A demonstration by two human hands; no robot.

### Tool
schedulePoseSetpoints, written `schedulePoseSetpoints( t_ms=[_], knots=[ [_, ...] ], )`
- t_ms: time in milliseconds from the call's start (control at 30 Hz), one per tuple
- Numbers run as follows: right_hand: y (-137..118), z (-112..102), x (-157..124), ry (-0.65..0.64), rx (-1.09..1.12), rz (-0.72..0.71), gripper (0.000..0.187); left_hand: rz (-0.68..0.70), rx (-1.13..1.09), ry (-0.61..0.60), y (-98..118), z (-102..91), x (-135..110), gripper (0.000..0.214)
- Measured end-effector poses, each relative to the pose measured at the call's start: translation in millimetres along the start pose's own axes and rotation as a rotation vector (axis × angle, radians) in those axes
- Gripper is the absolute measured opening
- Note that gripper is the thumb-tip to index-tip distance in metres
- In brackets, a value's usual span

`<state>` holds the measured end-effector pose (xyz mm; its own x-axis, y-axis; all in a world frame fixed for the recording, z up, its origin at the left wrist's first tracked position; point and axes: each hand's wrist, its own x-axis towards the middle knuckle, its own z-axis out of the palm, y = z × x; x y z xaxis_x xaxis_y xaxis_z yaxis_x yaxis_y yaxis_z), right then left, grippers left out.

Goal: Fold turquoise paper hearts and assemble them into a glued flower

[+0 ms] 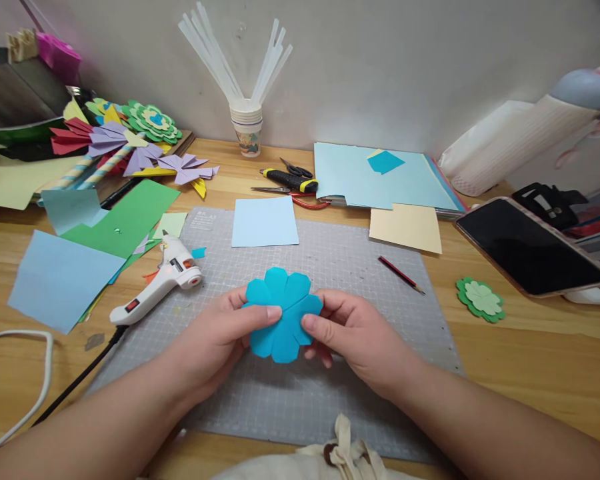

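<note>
Between my two hands is a bright blue paper flower with several notched petals and fold lines, raised over the grey cutting mat. My left hand pinches it, the thumb lying flat on its middle and the fingers hidden behind. On the other side, my right hand grips a right-hand petal between thumb and fingers. A white glue gun lies left of my left hand. Beyond the flower rests a light blue paper square.
A pencil, a layered green paper flower and a phone are on the right. Scissors and a cutter lie at the back, near stacked cups of glue sticks. Paper sheets and finished flowers crowd the left.
</note>
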<state>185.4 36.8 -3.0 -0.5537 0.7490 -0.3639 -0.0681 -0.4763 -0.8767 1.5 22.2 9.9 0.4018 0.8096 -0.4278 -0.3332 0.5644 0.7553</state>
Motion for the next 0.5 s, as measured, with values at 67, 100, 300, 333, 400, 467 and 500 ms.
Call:
schedulePoseSetpoints(
  t_ms=[67, 100, 300, 333, 400, 467, 500],
  knots=[
    [1, -1, 1, -0.045, 0.046, -0.016, 0.028, -0.031, -0.033, -0.060, 0, -0.2, 1, 0.024],
    [2, -2, 2, -0.068, 0.062, -0.023, 0.028, -0.039, -0.029, -0.072, 0, -0.5, 1, 0.024],
    [2, -1, -1, 0.058, -0.044, -0.045, 0.030, 0.225, 0.422, 0.309, -4, 0.5, -3, 0.017],
    [1, 0, -2, 0.131, -0.069, -0.067, 0.031, 0.330, 0.578, 0.406, -5, 1.7, -4, 0.015],
    [1, 3, -5, 0.205, -0.075, -0.105, 0.034, 0.591, 0.897, 0.501, -6, 3.8, -6, 0.013],
    [1, 7, -9, 0.165, -0.040, -0.115, 0.037, 0.879, 1.133, 0.435, -6, 4.0, -9, 0.011],
    [1, 9, -11, 0.134, -0.028, -0.117, 0.039, 0.999, 1.214, 0.357, -6, 3.0, -10, 0.009]
  ],
)
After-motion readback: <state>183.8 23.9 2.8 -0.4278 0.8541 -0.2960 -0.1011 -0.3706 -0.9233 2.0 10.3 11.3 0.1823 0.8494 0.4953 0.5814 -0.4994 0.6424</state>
